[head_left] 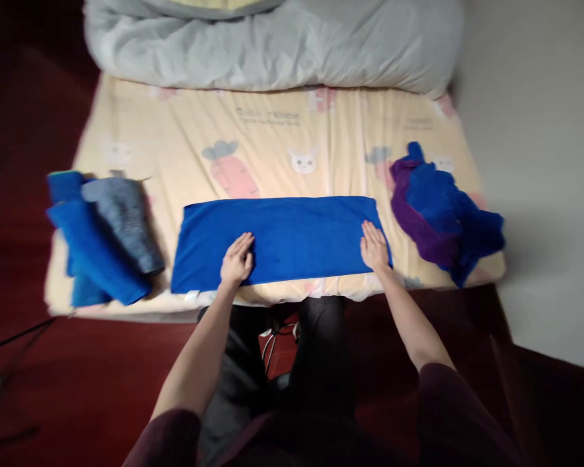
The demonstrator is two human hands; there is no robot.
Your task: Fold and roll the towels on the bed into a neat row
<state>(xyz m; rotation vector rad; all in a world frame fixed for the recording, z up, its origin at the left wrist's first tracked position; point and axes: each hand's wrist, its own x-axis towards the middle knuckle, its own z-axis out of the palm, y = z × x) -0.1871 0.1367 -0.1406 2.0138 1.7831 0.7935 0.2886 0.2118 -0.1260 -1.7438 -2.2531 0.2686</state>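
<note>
A blue towel (302, 237) lies flat as a long rectangle along the front edge of the bed, with a small white tag at its near left corner. My left hand (237, 259) rests on it left of the middle, fingers stretched out and pointing away from me. Near the towel's right end, my right hand (373, 246) lies flat on the cloth with its fingers extended. Neither hand grips anything.
Rolled blue and grey towels (100, 237) are stacked at the left. A crumpled heap of blue and purple cloths (442, 214) sits at the right. Behind the patterned sheet (272, 130) lies a grey quilt (272, 48). A pale wall (535, 162) stands on the right.
</note>
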